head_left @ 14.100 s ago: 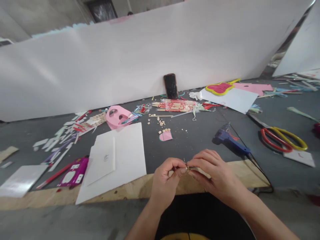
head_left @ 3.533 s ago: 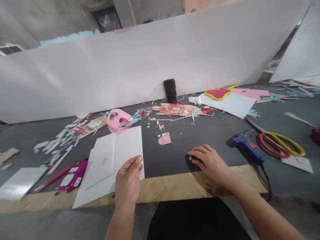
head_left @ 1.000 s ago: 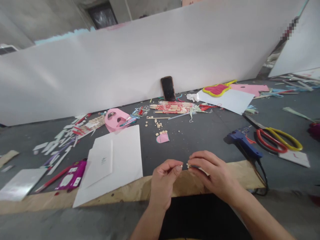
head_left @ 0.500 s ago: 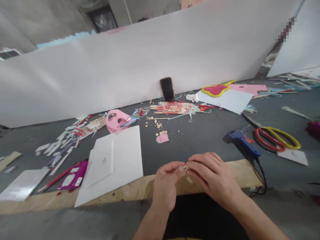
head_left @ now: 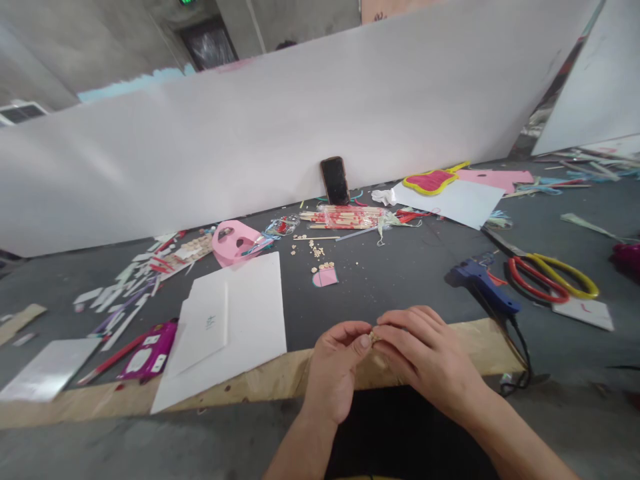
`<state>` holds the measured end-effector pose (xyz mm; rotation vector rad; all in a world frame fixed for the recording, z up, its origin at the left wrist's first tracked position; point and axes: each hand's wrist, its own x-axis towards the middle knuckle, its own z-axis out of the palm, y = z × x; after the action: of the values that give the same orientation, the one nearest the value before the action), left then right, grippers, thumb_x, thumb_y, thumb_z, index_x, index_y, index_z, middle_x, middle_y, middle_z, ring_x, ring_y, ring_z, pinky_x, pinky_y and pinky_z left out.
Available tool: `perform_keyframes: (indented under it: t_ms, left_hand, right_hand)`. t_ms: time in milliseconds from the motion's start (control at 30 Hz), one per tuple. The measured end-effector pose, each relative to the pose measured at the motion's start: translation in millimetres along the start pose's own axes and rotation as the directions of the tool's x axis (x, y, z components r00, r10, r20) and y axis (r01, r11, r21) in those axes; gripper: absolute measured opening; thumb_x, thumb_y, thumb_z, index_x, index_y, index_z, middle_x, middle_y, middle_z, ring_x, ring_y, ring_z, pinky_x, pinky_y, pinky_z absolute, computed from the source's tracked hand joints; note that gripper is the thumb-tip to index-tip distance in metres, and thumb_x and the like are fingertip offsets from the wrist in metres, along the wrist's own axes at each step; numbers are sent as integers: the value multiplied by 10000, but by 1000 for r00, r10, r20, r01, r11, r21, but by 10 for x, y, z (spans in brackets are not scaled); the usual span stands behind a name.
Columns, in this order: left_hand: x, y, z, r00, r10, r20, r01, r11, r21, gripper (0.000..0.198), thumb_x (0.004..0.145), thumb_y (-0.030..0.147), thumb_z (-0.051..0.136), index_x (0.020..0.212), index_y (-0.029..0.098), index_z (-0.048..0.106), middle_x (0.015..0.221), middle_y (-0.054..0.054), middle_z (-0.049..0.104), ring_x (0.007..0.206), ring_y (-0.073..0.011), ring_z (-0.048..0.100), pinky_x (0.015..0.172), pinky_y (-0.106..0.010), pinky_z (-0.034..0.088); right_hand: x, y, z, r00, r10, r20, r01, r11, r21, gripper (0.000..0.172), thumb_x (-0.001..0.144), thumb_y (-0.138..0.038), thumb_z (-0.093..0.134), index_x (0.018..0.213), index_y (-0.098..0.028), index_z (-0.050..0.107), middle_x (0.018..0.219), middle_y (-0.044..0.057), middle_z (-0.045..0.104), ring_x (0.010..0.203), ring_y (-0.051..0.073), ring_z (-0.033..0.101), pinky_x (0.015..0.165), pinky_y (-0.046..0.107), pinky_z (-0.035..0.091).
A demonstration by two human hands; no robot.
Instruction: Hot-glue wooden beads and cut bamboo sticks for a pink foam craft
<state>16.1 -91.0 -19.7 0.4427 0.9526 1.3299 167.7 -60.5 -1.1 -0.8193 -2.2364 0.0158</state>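
Observation:
Over the table's front edge, my left hand (head_left: 334, 365) and my right hand (head_left: 429, 347) meet at the fingertips. Both pinch a small beige, knobbly piece (head_left: 373, 337), largely hidden by the fingers. Farther back lies a pink rounded cutout (head_left: 326, 277) with several beige bits along its top edge. Loose beige crumbs (head_left: 317, 249) are scattered behind it, looking much like the held piece.
To the right lie a blue glue gun (head_left: 483, 283) with a cord and large red-and-yellow-handled scissors (head_left: 545, 273). White sheets (head_left: 255, 320) and a purple packet (head_left: 149, 352) are at left. A phone (head_left: 335, 181) leans on the white board, behind bundled sticks (head_left: 345, 217).
My fingers have shifted very slightly around the beige piece, which shows a little less now. The view has tilted a touch; the things on the table stay put.

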Motion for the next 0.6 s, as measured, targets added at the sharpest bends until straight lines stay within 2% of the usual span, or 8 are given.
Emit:
perform_keyframes:
  t_ms: [233, 600]
  left_hand:
    - [-7, 26, 16, 999, -20, 32, 18, 998, 58, 225, 557, 291, 843, 617, 141, 686, 606, -1, 622, 591, -90, 509, 615, -220, 413]
    - [2, 24, -2, 998, -36, 59, 32, 998, 54, 201, 584, 278, 835, 621, 141, 693, 600, 8, 615, 590, -73, 484, 618, -205, 388]
  right_hand:
    - [-3, 6, -22, 1000, 9, 9, -10, 999, 46, 165, 928, -254, 498, 918, -208, 656, 894, 50, 684, 760, 145, 595, 718, 310, 452]
    - [-1, 12, -27, 1000, 11, 7, -11, 999, 51, 180, 928, -242, 491, 905, -207, 665, 880, 50, 687, 763, 145, 599, 717, 311, 466]
